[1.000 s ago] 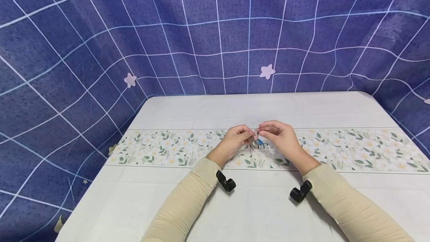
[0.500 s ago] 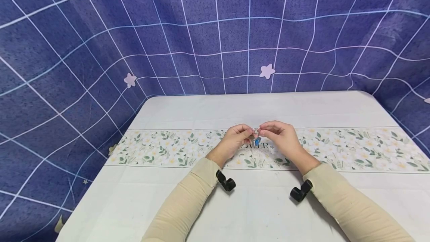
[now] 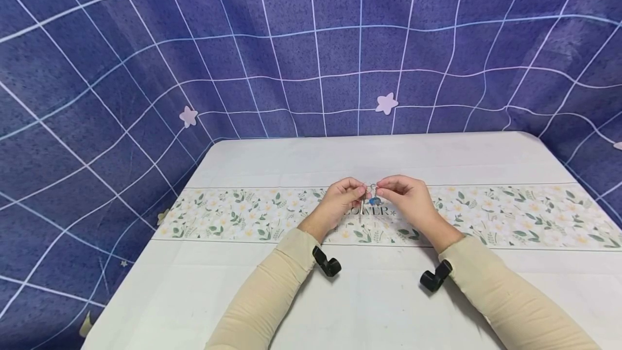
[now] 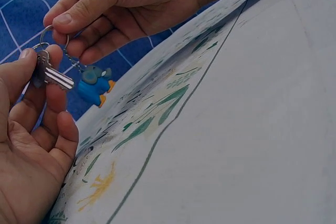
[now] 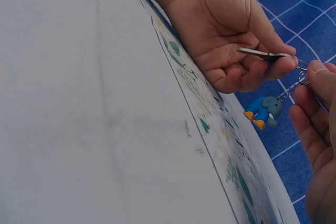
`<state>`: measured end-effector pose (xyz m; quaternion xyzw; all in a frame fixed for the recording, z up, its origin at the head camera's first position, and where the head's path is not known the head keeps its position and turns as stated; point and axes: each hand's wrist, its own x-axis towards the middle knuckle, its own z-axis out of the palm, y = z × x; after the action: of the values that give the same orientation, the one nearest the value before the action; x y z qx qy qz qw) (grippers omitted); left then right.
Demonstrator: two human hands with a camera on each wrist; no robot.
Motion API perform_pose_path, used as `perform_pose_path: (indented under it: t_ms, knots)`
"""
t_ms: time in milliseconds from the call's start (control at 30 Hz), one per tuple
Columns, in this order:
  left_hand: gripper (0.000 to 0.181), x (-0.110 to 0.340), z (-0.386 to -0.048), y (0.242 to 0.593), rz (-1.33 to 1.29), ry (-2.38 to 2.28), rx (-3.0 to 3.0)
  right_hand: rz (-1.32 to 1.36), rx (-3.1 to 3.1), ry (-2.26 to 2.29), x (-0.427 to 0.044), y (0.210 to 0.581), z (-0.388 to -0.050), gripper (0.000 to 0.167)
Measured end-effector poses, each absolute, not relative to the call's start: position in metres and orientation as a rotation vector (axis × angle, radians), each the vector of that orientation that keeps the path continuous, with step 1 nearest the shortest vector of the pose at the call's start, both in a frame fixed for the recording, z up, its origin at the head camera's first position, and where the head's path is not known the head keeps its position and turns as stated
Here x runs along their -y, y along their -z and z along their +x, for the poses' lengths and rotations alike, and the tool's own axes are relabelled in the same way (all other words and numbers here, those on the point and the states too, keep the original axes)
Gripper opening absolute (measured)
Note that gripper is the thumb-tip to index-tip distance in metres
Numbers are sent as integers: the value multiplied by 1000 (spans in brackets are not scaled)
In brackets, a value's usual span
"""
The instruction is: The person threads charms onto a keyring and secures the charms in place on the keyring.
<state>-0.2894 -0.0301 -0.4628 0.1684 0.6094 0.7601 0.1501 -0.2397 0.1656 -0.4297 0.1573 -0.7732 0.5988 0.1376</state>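
Observation:
Between thumb and fingertips, my left hand [image 3: 341,201] pinches the head of a silver key [image 4: 59,78]; the blade points away from the ring. Opposite it, my right hand [image 3: 407,199] pinches a thin metal key ring [image 4: 44,34] with thumb and forefinger. From the ring, on a short chain, hangs a small elephant charm [image 5: 261,109] with a grey head, blue body and orange feet. A wire loop joins key and ring in the left wrist view; how they link is partly hidden by fingers. Both hands are held close together over the table.
A white table cover [image 3: 369,296] with a floral printed band [image 3: 272,215] lies beneath the hands. A dark blue curtain with grid lines and stars [image 3: 311,47] stands behind and to the left. Black wrist mounts [image 3: 326,262] sit at both sleeves.
The key now hangs down below the left fingers, and the ring shows in the gap between the hands. The charm has swung and turned slightly. Both arms have stayed nearly still.

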Motion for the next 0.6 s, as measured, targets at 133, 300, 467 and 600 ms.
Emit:
perform_pose_path:
  t_ms: [133,300,467,600]
  knots:
    - [11,31,-289,463,493,-2189,-1762,448,2239,-1733,-168,438,-245,16]
    - [7,32,-289,464,531,-2169,-1823,467,2256,-1682,-170,446,-248,16]
    - [7,33,-290,466,576,-2164,-1865,491,2280,-1650,-170,448,-249,17]
    - [9,32,-289,464,572,-2183,-1885,580,2282,-1671,-174,449,-251,26]
